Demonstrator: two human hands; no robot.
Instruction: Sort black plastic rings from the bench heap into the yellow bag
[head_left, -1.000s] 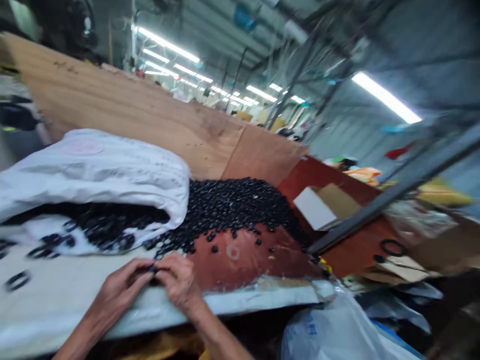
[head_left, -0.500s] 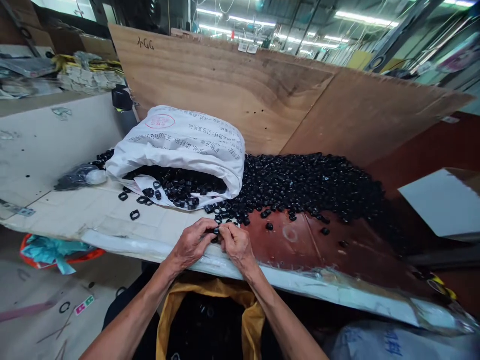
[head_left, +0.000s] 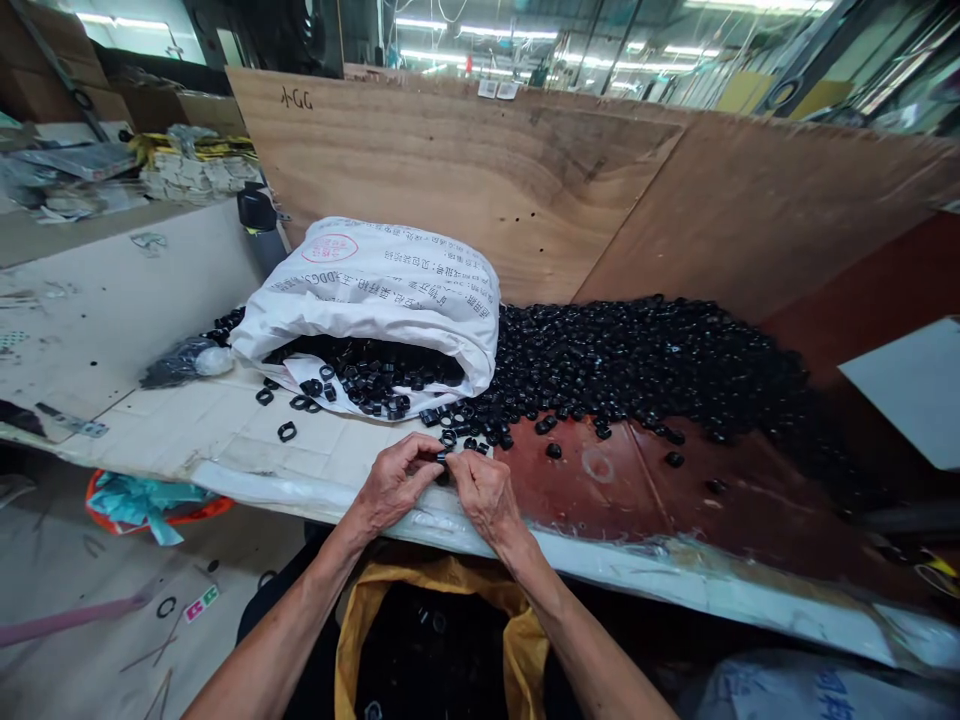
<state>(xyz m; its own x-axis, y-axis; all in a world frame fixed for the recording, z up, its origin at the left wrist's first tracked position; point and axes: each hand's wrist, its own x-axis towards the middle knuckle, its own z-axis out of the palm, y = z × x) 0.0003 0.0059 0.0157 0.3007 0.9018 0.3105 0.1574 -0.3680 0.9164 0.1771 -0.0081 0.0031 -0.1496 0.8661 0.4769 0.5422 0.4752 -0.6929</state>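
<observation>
Close together above the table's front edge, my left hand point(head_left: 397, 482) and my right hand point(head_left: 484, 490) both pinch one small black ring point(head_left: 442, 457). Fingers hide most of that ring. Just beyond them, several loose black rings point(head_left: 448, 438) lie on the pale cardboard. A white woven sack point(head_left: 375, 280) rests on its side behind, its mouth facing me with black rings spilling out. To the right spreads a big heap of black rings point(head_left: 637, 360). Below my hands, a yellow-rimmed bag point(head_left: 349, 640) hangs open, with dark contents and a few rings visible.
A wooden board point(head_left: 450, 160) walls off the back. A dark bottle point(head_left: 259, 225) stands behind the sack, and a tied plastic bag point(head_left: 180, 362) lies to its left. An orange-rimmed basket point(head_left: 97, 500) sits below left. A white panel point(head_left: 911, 390) leans at right.
The whole view has shifted slightly, so the scene sits a little further right. Both hands keep their pinch on the ring, with small finger movements.
</observation>
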